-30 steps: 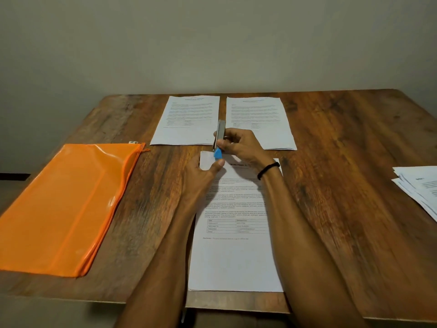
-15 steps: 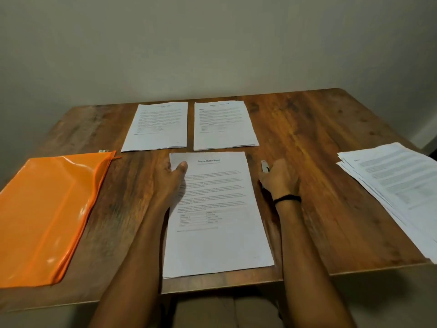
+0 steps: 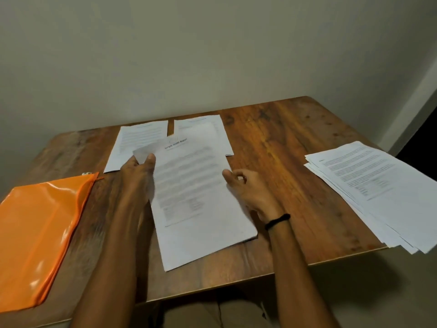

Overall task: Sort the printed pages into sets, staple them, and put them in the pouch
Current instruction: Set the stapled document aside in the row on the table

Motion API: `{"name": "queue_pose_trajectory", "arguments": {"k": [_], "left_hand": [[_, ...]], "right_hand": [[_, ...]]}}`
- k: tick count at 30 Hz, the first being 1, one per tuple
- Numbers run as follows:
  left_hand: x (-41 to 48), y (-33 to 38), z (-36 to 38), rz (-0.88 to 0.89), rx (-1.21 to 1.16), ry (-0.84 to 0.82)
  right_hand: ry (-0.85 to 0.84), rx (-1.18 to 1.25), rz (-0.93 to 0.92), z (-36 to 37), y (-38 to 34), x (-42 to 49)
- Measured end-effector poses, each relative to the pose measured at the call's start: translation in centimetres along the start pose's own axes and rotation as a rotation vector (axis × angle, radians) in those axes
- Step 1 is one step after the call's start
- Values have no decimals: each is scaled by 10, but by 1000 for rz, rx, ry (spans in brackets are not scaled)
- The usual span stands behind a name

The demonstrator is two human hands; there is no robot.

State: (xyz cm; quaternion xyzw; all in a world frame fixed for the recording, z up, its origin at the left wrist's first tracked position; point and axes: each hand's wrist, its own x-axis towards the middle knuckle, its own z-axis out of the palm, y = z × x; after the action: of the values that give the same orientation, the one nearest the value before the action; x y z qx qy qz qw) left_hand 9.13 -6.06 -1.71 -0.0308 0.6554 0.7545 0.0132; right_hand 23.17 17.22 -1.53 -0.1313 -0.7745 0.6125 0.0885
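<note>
Our left hand (image 3: 138,169) pinches the paper set's (image 3: 201,209) top-left corner. Our right hand (image 3: 246,188) curls at its right edge; whether it is gripping we cannot tell. The pouch (image 3: 35,233) lies left, loose pages (image 3: 378,197) right, two sets (image 3: 139,140) beyond.

Worktop (image 3: 279,150): broad bare lane between centre set (image 3: 196,185) and stack (image 3: 378,192) at right, open to far edge. Pouch (image 3: 40,228) fills near left corner. Far-left set (image 3: 132,143) and far-right set (image 3: 221,134) block the back, centre set overlapping both.
</note>
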Motion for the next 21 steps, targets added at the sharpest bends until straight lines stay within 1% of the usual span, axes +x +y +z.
{"name": "queue_pose_trajectory", "arguments": {"k": [2, 3, 4, 6, 8, 9, 10, 12, 14, 17, 19, 21], "left_hand": [[8, 21, 14, 35, -16, 84], [14, 30, 22, 52, -30, 109], [19, 38, 30, 66, -52, 121], [28, 49, 47, 39, -36, 89], [33, 51, 64, -90, 46, -54], [32, 47, 73, -150, 126, -132], [31, 40, 85, -171, 232, -205], [23, 22, 114, -135, 421, -315], [26, 4, 148, -75, 465, -376], [38, -8, 199, 17, 492, -391], [50, -13, 229, 78, 569, -393], [64, -22, 253, 111, 664, -402]], "right_hand": [[-187, 91, -4, -11, -1, -3], [-224, 89, -6, -17, 0, -3], [-214, 83, -10, -23, 2, -1], [-82, 99, -8, -34, 6, 9], [105, 42, -37, -47, 8, 27], [180, 6, -53, -54, 9, 38], [236, -20, -59, -62, 12, 51], [321, -121, -34, -80, 18, 80], [402, -284, -9, -99, 26, 109], [494, -465, 23, -122, 35, 155], [545, -568, 61, -133, 43, 185], [575, -644, 60, -140, 51, 210]]}}
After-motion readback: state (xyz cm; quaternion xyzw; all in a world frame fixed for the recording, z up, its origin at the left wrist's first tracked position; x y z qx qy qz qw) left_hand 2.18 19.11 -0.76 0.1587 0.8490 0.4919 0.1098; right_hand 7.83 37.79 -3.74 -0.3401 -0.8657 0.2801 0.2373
